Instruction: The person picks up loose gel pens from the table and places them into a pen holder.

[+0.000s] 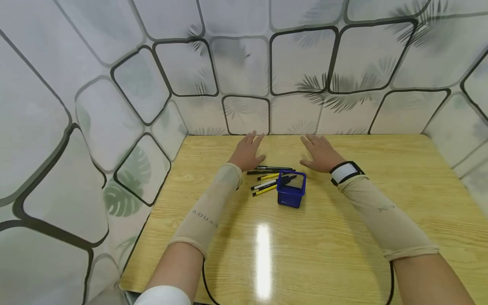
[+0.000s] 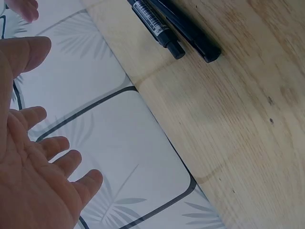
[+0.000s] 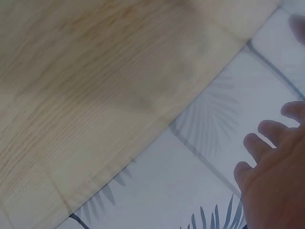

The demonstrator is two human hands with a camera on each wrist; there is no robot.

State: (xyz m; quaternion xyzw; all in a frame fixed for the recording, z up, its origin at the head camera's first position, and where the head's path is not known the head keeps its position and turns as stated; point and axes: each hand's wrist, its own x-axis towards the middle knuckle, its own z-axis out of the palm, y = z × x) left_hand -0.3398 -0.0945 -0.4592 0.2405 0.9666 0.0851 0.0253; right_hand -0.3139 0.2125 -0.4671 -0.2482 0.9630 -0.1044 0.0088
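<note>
Blue box (image 1: 290,199) on a wooden table (image 1: 324,237), loose pens (image 1: 263,191) just left of the box, left hand (image 1: 245,154) beyond the box to its left, right hand (image 1: 322,154) beyond it to its right, fingers of both hands spread apart.

head: high, forward-down, wide over table (image 1: 324,250) | left/right wrist: close beside hands (image 1: 245,153) | all share wall (image 1: 248,67)
</note>
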